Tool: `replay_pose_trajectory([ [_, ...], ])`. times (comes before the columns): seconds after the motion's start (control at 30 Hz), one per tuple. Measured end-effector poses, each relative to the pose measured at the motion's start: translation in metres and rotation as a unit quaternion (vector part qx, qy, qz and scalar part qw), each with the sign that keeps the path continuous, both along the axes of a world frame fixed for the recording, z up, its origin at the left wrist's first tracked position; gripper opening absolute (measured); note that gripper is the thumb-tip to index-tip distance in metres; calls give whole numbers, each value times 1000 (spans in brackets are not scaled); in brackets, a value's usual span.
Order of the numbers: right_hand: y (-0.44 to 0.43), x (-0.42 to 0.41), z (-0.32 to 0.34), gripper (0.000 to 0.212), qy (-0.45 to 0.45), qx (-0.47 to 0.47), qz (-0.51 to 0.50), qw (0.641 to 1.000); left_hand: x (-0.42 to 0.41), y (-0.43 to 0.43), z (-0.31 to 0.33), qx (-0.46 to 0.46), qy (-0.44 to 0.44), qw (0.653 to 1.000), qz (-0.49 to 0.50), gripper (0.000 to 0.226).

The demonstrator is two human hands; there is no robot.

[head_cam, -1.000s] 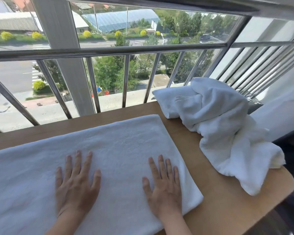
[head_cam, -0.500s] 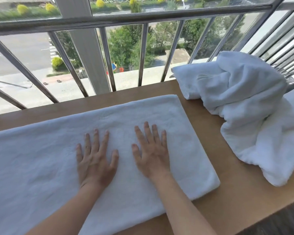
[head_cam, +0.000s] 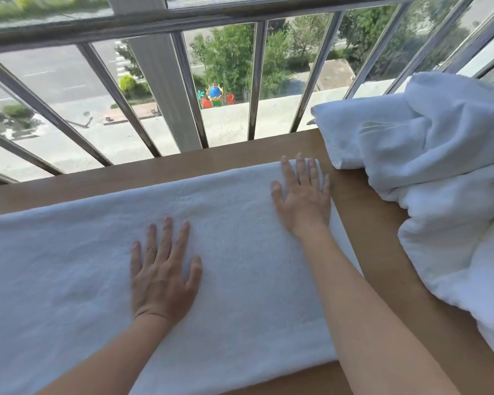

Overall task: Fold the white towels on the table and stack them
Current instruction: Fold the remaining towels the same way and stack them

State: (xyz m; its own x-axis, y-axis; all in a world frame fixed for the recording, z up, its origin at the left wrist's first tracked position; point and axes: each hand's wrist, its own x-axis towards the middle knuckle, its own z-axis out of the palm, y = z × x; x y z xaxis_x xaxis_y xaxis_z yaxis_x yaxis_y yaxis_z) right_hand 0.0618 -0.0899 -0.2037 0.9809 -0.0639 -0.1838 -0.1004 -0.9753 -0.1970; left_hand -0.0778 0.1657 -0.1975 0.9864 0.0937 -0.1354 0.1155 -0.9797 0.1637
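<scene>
A long white towel (head_cam: 69, 266), folded lengthwise, lies flat across the wooden table (head_cam: 377, 223). My left hand (head_cam: 163, 272) rests palm down on its middle, fingers spread. Farther away, my right hand (head_cam: 303, 195) presses flat on the towel's far right corner, its fingertips at the edge. A crumpled pile of white towels (head_cam: 439, 181) sits on the table's right side, apart from the flat towel. Neither hand grips anything.
A metal window railing (head_cam: 188, 84) with slanted bars runs right behind the table's far edge, with a street and trees far below. A strip of bare wood lies between the flat towel and the pile.
Both hands have slid away from me over the towel. The right hand went from the middle to the far right corner. The camera has tilted down and closer.
</scene>
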Motion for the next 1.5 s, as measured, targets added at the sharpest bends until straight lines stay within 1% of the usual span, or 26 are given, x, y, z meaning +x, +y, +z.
replay_pose_trajectory([
  [0.1, -6, -33, 0, 61, -8, 16, -24, 1000, 1, 0, -3, 1, -7, 1000, -2, 70],
  [0.23, -22, -105, 8, 62, -1, 34, -55, 998, -3, -3, -3, 9, -27, 999, -18, 63],
  [0.3, -33, -141, 12, 62, 2, 39, -63, 997, -4, -6, 0, 0, -53, 996, -66, 59],
  [0.37, -45, -174, 12, 62, 5, 35, -64, 997, -1, -16, 2, -17, -80, 986, -146, 56],
  [0.47, -65, -206, 10, 62, -12, 50, -73, 996, 12, -61, 4, -48, -45, 972, -224, 58],
  [0.53, -75, -218, 6, 62, -72, 99, -95, 988, 24, -99, 2, -54, -22, 971, -231, 63],
  [0.6, -79, -225, 0, 56, -148, 136, -116, 973, 41, -133, -3, -53, -25, 972, -228, 64],
  [0.63, -80, -228, -4, 53, -179, 139, -124, 966, 51, -148, -5, -55, -31, 972, -226, 62],
  [0.67, -81, -230, -8, 49, -205, 131, -130, 961, 61, -160, -6, -59, -36, 972, -226, 60],
  [0.77, -83, -235, -17, 40, -263, 68, -153, 950, 89, -187, -8, -65, -46, 972, -222, 57],
  [0.87, -83, -231, -19, 36, -271, 55, -197, 941, 112, -200, -5, -58, -64, 977, -197, 54],
  [0.97, -83, -226, -19, 31, -269, 50, -206, 940, 135, -207, 1, -44, -72, 985, -151, 49],
  [1.03, -83, -223, -20, 30, -274, 44, -198, 940, 152, -211, 7, -81, -59, 989, -111, 47],
  [1.1, -83, -222, -22, 29, -279, 38, -192, 940, 168, -215, 13, -135, -29, 988, -65, 56],
  [1.13, -83, -222, -23, 29, -283, 37, -191, 939, 174, -216, 16, -145, -9, 988, -50, 63],
  [1.17, -83, -223, -24, 29, -288, 36, -190, 938, 179, -218, 17, -139, 9, 989, -44, 67],
  [1.2, -83, -223, -25, 30, -294, 33, -188, 936, 183, -220, 18, -123, 22, 991, -45, 66],
  [1.27, -84, -223, -26, 30, -299, 28, -180, 937, 186, -222, 20, -102, 30, 993, -47, 58],
  [1.33, -84, -223, -27, 32, -299, 24, -174, 938, 185, -222, 21, -110, 25, 993, -39, 56],
  [1.43, -84, -223, -27, 32, -299, 15, -171, 939, 184, -220, 26, -128, 24, 991, -30, 62],
  [1.5, -85, -223, -26, 32, -298, 16, -168, 940, 184, -216, 30, -155, 31, 987, -11, 56],
])
